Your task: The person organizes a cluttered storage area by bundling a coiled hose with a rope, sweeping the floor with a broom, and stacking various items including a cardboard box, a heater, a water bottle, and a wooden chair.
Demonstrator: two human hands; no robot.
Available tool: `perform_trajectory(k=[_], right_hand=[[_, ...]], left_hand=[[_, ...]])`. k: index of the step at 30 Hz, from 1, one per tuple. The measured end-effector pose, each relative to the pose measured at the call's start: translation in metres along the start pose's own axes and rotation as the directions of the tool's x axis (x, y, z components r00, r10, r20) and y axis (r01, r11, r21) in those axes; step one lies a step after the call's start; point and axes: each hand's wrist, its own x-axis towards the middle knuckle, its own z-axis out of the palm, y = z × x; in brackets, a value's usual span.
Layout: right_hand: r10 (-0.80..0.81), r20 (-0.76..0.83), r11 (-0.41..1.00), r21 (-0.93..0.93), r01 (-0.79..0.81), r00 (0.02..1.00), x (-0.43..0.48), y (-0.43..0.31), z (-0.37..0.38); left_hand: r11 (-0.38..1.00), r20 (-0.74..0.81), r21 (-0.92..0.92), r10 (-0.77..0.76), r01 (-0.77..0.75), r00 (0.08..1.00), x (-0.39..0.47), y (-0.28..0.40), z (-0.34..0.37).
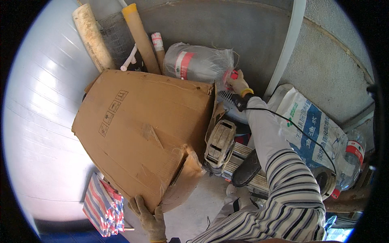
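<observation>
My right hand (239, 82), in a pale work glove with a yellow cuff, is closed at the red neck of a large clear plastic bottle (200, 62) wrapped in film and lying on its side against the wall. My left hand (148, 219), in a knit work glove, rests with its fingers apart on the lower corner of a big cardboard box (133, 121). The box has a torn, folded-out flap at its lower right. Beside its right edge sits a dusty ribbed plastic part (221, 142).
Tall rolls (141, 39) lean behind the box. A printed woven sack (313, 127) and another large bottle (354, 158) lie at the right. A striped woven bag (103, 206) is at lower left. My shoe (247, 170) is by ribbed metal lengths (240, 155); a black cable (291, 125) crosses my sleeve.
</observation>
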Motion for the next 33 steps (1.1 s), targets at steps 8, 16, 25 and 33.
perform_trajectory(k=[8,16,25,33], right_hand=[[-0.411,0.188,0.733,-0.513,0.446,0.892,-0.050,-0.070,-0.070],[-0.380,0.419,0.660,-0.502,0.559,0.825,-0.135,-0.089,-0.381],[-0.024,-0.691,0.416,-0.664,-0.621,0.723,-0.401,0.117,-0.670],[-0.113,-0.918,0.834,-0.296,-0.465,0.381,-0.533,0.219,-0.536]], left_hand=[[0.997,0.029,-0.020,-0.070,0.070,0.997,0.000,0.005,0.000],[0.996,-0.030,0.047,0.083,-0.081,0.996,0.006,-0.012,0.012],[0.979,-0.003,0.171,0.115,-0.113,0.993,0.021,-0.047,0.024],[0.999,0.118,-0.043,-0.023,0.029,0.993,0.021,-0.019,0.012]])
